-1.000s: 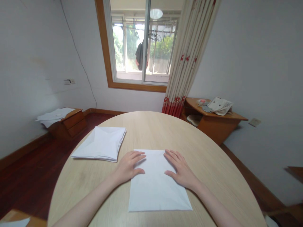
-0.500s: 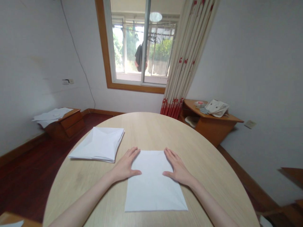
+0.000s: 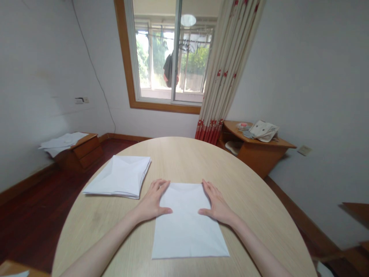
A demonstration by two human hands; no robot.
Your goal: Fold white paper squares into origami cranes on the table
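Note:
A white sheet of paper lies flat on the round wooden table in front of me. Against its left edge rests my left hand, fingers stretched forward and thumb lying on the paper. My right hand mirrors it at the right edge, thumb also on the sheet, fingers extended. Neither hand grips the paper. Further left on the table sits a stack of folded white paper with visible creases, apart from my left hand.
A small drawer cabinet with papers on top stands at the left wall. Back right, a wooden corner desk carries a cloth bag. Behind the table are a window and a curtain.
Both hands stay at the paper's sides almost unmoved; the right fingertips have shifted very slightly outward. The paper and the stack lie as before.

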